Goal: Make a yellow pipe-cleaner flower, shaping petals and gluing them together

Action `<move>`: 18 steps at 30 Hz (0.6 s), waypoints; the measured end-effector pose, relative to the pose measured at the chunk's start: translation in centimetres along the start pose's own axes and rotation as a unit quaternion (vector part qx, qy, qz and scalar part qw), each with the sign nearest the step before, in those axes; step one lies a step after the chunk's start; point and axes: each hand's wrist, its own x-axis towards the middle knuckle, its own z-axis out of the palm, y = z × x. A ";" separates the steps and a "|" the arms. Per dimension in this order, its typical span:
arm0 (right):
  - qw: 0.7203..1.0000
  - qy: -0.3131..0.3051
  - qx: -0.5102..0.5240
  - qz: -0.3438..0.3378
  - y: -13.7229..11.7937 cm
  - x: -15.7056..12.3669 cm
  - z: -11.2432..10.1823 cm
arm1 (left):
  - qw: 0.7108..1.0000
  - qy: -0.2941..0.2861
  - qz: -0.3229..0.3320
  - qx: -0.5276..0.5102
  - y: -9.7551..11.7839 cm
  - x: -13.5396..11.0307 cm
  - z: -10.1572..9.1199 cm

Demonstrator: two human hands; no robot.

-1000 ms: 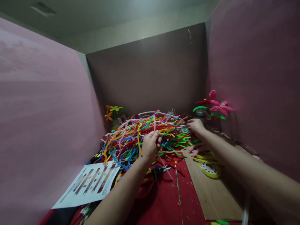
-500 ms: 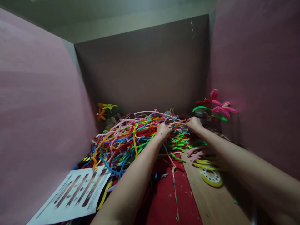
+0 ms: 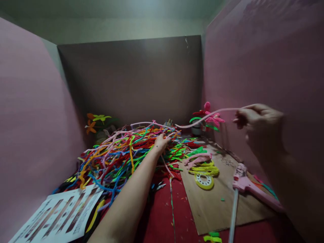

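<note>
My right hand (image 3: 258, 116) is raised at the right, with thumb and fingers pinching the end of a long pale pink pipe cleaner (image 3: 220, 110). Its free end curves left through the air and tapers off above the right side of a big tangled heap of multicoloured pipe cleaners (image 3: 118, 152). At the right part of that heap rests my left hand (image 3: 160, 141), fingers curled closed around pink pipe cleaners (image 3: 168, 136); the fingertips are partly hidden. Another pink pipe cleaner (image 3: 166, 167) slants down from beneath the left wrist to the red tabletop (image 3: 162, 216).
A cardboard sheet (image 3: 210, 209) carries a yellow tape roll (image 3: 204, 182), yellow strands (image 3: 207, 168), pink strands (image 3: 198, 159) and a pink glue gun (image 3: 243, 182). A printed sheet (image 3: 58, 216) lies front left. Pipe-cleaner flowers (image 3: 214, 119) stand at back right, orange ones (image 3: 90, 126) back left.
My right hand has moved away from the heap, up and right, drawing out the pale pink pipe cleaner. My left hand stays at the heap. The view has turned right, revealing the glue gun.
</note>
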 end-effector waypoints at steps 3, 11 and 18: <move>0.989 0.103 0.057 -0.087 -3.5 -1.9 -2.0 | 0.995 -0.063 -0.009 -0.072 1.4 -1.6 0.1; 0.990 -0.108 -0.039 0.087 -2.8 -11.0 -0.1 | 0.959 -0.149 0.028 -0.240 4.5 -9.1 -0.1; 0.957 -0.266 -0.060 0.096 -1.0 -16.6 0.7 | 0.919 -0.113 0.009 -0.377 4.6 -13.9 -2.0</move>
